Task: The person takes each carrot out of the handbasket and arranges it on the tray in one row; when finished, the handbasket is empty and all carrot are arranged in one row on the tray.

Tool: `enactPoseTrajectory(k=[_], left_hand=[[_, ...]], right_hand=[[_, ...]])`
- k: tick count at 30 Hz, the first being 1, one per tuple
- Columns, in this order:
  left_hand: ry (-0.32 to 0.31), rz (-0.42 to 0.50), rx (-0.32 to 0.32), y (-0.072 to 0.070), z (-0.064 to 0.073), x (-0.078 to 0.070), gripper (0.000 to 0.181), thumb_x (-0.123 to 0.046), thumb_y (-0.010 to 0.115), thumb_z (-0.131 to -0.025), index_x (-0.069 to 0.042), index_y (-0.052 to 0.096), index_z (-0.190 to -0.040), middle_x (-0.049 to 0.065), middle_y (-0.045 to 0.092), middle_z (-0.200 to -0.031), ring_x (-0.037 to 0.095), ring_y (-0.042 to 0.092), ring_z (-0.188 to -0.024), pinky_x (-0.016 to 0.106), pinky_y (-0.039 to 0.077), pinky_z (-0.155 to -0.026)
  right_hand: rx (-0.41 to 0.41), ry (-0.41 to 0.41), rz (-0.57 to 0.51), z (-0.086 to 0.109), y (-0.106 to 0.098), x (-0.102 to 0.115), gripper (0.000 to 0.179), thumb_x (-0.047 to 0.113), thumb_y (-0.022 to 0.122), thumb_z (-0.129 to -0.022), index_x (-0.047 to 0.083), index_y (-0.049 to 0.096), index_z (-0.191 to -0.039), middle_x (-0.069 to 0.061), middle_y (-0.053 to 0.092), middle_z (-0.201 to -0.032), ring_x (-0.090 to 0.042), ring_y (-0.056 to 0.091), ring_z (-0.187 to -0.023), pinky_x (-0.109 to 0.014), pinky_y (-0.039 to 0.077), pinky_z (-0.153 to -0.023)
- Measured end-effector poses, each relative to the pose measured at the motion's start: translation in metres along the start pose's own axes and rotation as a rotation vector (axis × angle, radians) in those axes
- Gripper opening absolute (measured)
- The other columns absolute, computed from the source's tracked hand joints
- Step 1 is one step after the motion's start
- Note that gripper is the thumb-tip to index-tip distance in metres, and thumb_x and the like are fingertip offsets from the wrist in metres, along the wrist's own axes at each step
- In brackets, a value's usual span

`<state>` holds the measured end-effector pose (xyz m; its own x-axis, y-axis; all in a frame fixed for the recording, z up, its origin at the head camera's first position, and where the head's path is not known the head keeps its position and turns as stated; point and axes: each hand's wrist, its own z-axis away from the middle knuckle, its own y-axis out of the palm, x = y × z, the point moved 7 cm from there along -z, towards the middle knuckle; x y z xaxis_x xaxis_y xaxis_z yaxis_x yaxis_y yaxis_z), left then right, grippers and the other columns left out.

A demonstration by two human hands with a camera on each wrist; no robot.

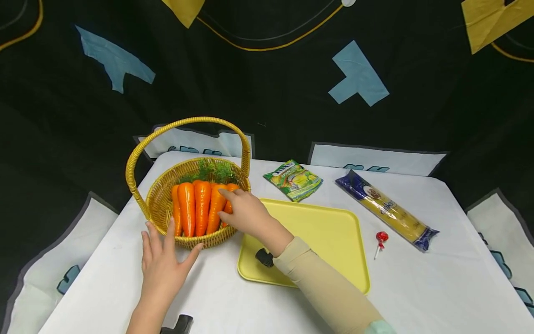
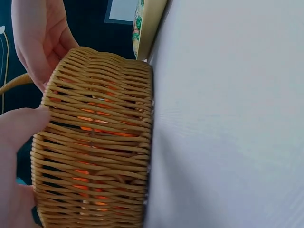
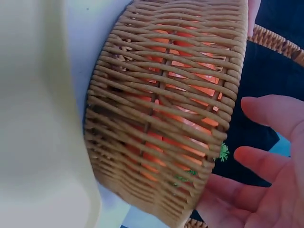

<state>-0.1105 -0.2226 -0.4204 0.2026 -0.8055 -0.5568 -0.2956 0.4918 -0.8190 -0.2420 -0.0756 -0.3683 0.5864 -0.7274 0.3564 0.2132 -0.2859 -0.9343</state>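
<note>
A yellow wicker basket with a tall arched handle stands on the left of the white table. Several orange carrots lie side by side in it, their green tops toward the back. My left hand, its fingers spread, is at the basket's front left rim; in the left wrist view the thumb touches the wickerwork. Over the right rim reaches my right hand, fingers extended above the rightmost carrots. The right wrist view shows those fingers apart, with nothing pinched between them.
A yellow tray lies right of the basket, partly under my right forearm. Behind it is a green seasoning packet. Farther right are a red lollipop and a bag of spaghetti. A black curtain hangs behind the table.
</note>
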Motion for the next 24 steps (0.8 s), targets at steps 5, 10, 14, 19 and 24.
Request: enactPoseTrajectory(k=[5,10,14,19,24], left_hand=[[-0.079,0.134,0.031,0.007,-0.004,0.013,0.097,-0.048,0.066,-0.088,-0.013,0.006,-0.156,0.025,-0.022,-0.154,0.048,-0.014,-0.140,0.075,0.009,-0.100],[-0.070,0.341,0.015,0.014,-0.008,0.018,0.094,-0.037,0.069,-0.090,-0.017,0.005,-0.156,0.016,-0.022,-0.156,0.043,-0.010,-0.142,0.071,0.013,-0.103],[-0.046,0.454,-0.016,0.017,-0.009,0.019,0.093,-0.028,0.071,-0.089,-0.019,0.009,-0.156,0.008,-0.021,-0.157,0.037,-0.007,-0.144,0.068,0.014,-0.105],[-0.037,0.495,-0.032,0.017,-0.010,0.017,0.091,-0.025,0.072,-0.088,-0.018,0.012,-0.156,0.005,-0.019,-0.158,0.034,-0.005,-0.144,0.067,0.015,-0.106],[-0.027,0.496,-0.041,0.017,-0.010,0.016,0.089,-0.022,0.073,-0.088,-0.017,0.014,-0.155,0.006,-0.019,-0.158,0.033,-0.005,-0.144,0.066,0.016,-0.107]], right_hand=[[0.058,0.071,0.002,-0.015,0.010,0.003,0.060,0.042,0.059,-0.094,0.019,0.043,-0.147,-0.011,0.054,-0.135,-0.023,0.061,-0.108,-0.035,0.050,-0.087],[0.075,0.102,-0.028,-0.026,0.019,0.004,0.056,0.041,0.059,-0.095,0.019,0.046,-0.145,-0.005,0.063,-0.126,-0.020,0.064,-0.100,-0.031,0.051,-0.078],[0.060,0.116,-0.050,-0.033,0.025,0.004,0.052,0.038,0.060,-0.095,0.023,0.048,-0.143,-0.003,0.065,-0.120,-0.020,0.064,-0.097,-0.031,0.051,-0.074],[0.018,0.124,-0.035,-0.039,0.028,0.009,0.051,0.038,0.060,-0.095,0.030,0.048,-0.143,-0.006,0.067,-0.113,-0.022,0.063,-0.089,-0.031,0.050,-0.069],[-0.032,0.120,0.010,-0.044,0.030,0.016,0.050,0.038,0.061,-0.094,0.031,0.049,-0.142,-0.007,0.069,-0.098,-0.024,0.062,-0.089,-0.033,0.051,-0.071]])
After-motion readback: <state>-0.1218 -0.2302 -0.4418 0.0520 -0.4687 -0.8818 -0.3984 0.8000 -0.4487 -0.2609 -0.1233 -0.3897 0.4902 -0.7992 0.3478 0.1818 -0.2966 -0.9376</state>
